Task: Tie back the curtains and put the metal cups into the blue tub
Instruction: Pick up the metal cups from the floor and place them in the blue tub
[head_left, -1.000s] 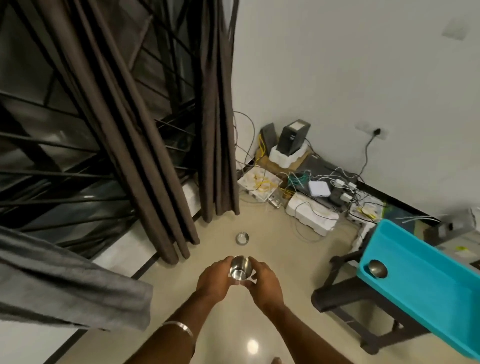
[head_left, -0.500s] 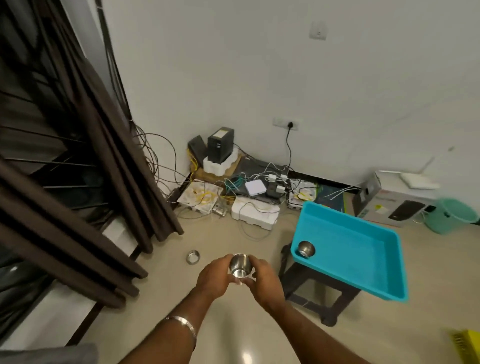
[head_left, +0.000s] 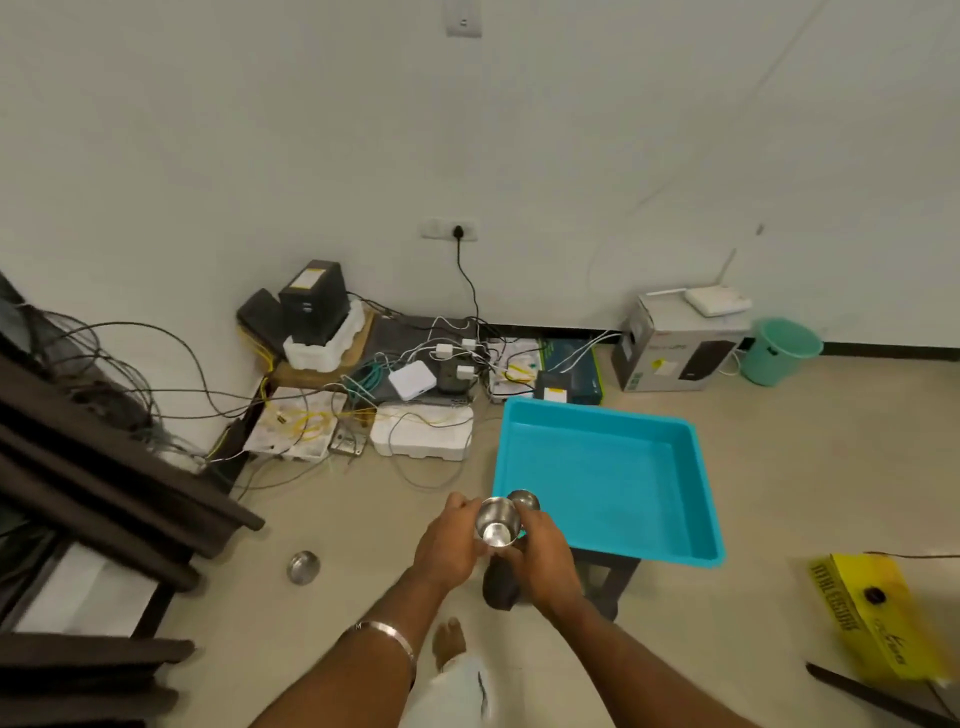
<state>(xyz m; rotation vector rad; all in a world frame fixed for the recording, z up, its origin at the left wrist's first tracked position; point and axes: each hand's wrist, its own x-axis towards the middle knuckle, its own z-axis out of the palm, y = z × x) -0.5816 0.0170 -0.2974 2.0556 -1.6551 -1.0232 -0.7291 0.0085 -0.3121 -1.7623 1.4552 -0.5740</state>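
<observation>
I hold a shiny metal cup (head_left: 496, 524) between both hands at the centre of the view, its mouth facing me. My left hand (head_left: 448, 545) grips its left side and my right hand (head_left: 540, 551) grips its right side. The blue tub (head_left: 618, 478) stands on a dark stool just right of my hands. A second metal cup (head_left: 524, 500) lies inside the tub at its near left corner, partly hidden by the held cup. A third metal cup (head_left: 303, 567) stands on the floor to the left. Dark brown curtains (head_left: 104, 488) hang at the left edge.
Routers, white foam blocks and tangled cables (head_left: 395, 395) crowd the floor by the wall. A cardboard box (head_left: 675, 348) and a green bucket (head_left: 779, 351) stand to the right. A yellow box (head_left: 878, 618) lies at the lower right. My bare foot (head_left: 449, 642) shows below.
The view has swung right, away from the curtains and toward the tub. My hands, still holding the cup, now sit beside the tub's near left corner.
</observation>
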